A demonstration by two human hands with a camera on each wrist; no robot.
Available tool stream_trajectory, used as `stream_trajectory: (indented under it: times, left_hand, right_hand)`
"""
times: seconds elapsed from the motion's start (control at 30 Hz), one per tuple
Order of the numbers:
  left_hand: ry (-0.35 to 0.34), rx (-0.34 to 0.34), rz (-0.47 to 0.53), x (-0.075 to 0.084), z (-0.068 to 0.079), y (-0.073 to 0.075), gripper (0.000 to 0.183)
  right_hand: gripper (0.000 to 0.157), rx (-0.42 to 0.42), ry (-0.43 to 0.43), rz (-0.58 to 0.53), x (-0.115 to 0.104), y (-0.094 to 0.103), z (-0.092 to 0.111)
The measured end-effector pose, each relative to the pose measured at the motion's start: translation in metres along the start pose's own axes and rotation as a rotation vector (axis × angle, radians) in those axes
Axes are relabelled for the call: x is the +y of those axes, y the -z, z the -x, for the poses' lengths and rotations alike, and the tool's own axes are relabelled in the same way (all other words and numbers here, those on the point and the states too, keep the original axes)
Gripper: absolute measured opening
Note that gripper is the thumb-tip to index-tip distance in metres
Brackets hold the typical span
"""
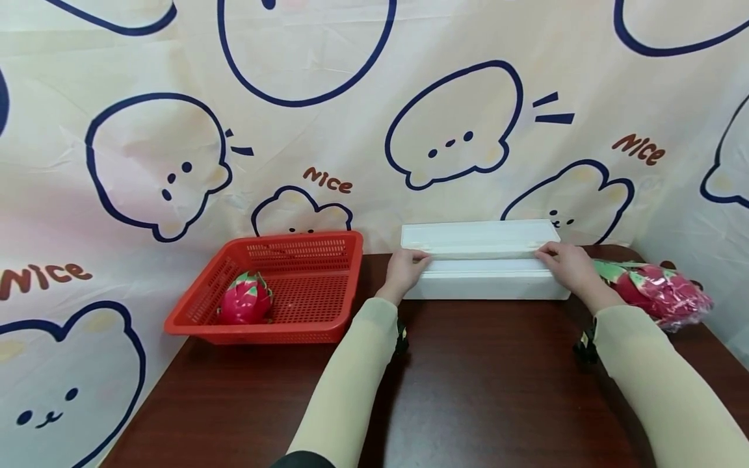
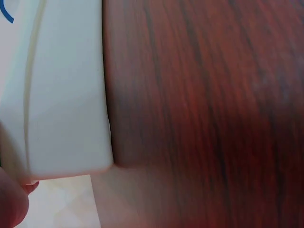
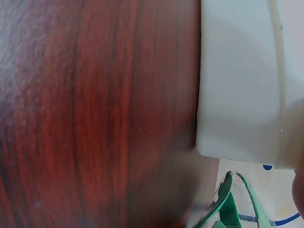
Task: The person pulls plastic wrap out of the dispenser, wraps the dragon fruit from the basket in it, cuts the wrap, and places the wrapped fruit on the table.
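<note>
Bench (image 1: 486, 390): dark wood. At 2 o'clock, wrapped dragon fruit (image 1: 664, 292); at 11, red basket (image 1: 251, 336) holding a single dragon fruit (image 1: 246, 300). Left hand (image 1: 404, 272) at 12 o'clock, right hand (image 1: 573, 268) past 1; each grip appears to pinch a pale strip (image 1: 482, 255), possibly film, along the seam of the white box (image 1: 486, 286) at 1 o'clock. Step in hand, judged: taking up the strip. Next move calls for level, even tension.

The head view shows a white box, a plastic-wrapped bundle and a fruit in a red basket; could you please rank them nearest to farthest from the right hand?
1. White box, touching the right hand.
2. Plastic-wrapped bundle, right of the hand.
3. Fruit, far left in the red basket.
</note>
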State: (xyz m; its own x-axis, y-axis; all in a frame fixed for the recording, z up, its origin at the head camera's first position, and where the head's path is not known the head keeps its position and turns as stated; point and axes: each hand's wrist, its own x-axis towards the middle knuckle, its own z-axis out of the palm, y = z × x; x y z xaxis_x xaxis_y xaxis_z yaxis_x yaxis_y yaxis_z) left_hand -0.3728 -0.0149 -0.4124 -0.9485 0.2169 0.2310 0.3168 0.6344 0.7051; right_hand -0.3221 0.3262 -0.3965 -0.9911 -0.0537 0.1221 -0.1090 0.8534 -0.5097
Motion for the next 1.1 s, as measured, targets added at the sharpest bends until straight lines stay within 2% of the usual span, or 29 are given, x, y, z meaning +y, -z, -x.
stream_trajectory:
  times: [0.2,0.43,0.73,1.1]
  left_hand:
    - [-0.015,0.002,0.052,-0.003,-0.002,0.002,0.022]
    - [-0.017,0.012,0.096,-0.002,-0.001,0.006,0.023]
    - [0.007,0.032,0.193,0.009,0.0,0.011,0.024]
    - [-0.025,0.06,0.249,0.025,0.0,0.024,0.022]
  right_hand:
    - [0.04,0.027,-0.005,0.002,-0.001,0.001,0.001]
    - [0.044,0.044,-0.021,-0.022,-0.003,0.002,-0.001]
    - [0.035,0.153,0.065,-0.029,-0.01,0.011,-0.002]
    - [0.038,0.125,0.071,-0.01,-0.019,0.031,-0.007]
